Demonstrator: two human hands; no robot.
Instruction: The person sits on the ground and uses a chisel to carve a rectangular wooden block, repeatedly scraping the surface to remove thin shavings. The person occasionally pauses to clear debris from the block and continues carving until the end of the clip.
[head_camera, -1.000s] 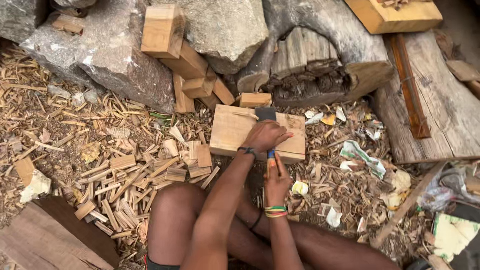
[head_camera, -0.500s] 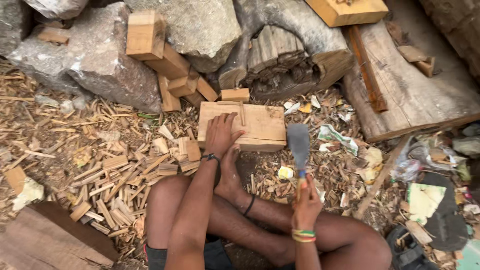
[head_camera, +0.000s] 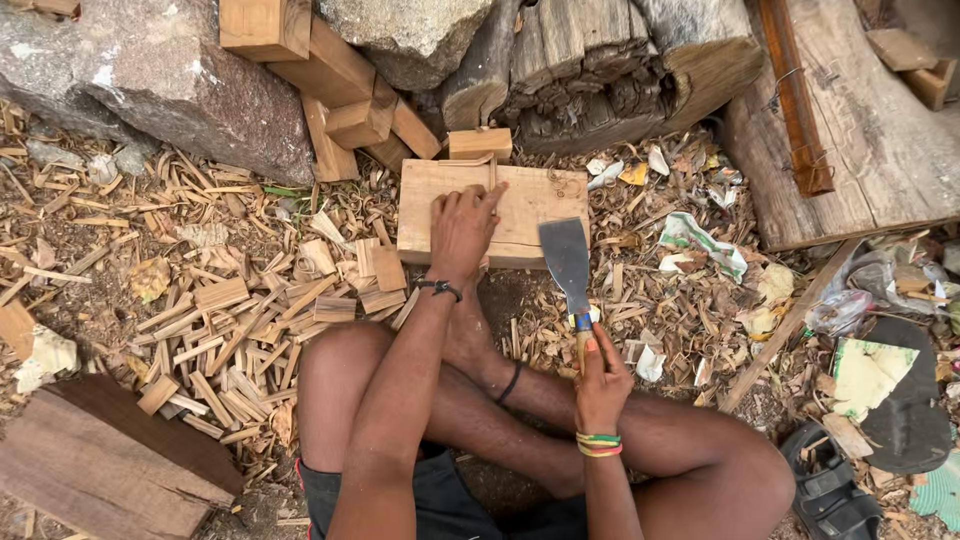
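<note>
Fingers of the right hand (head_camera: 602, 385) were wrapped around a broad-bladed chisel's (head_camera: 568, 265) handle, blade raised beyond the grip. Left of it, the left hand (head_camera: 462, 228) was pressed flat on a wooden block (head_camera: 530, 205), with wood offcuts (head_camera: 340, 90) stacked beyond.

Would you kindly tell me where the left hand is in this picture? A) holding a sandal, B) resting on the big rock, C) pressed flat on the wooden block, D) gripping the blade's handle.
C: the left hand lies palm down on the wooden block, while the right hand holds the blade upright beside it.
</note>
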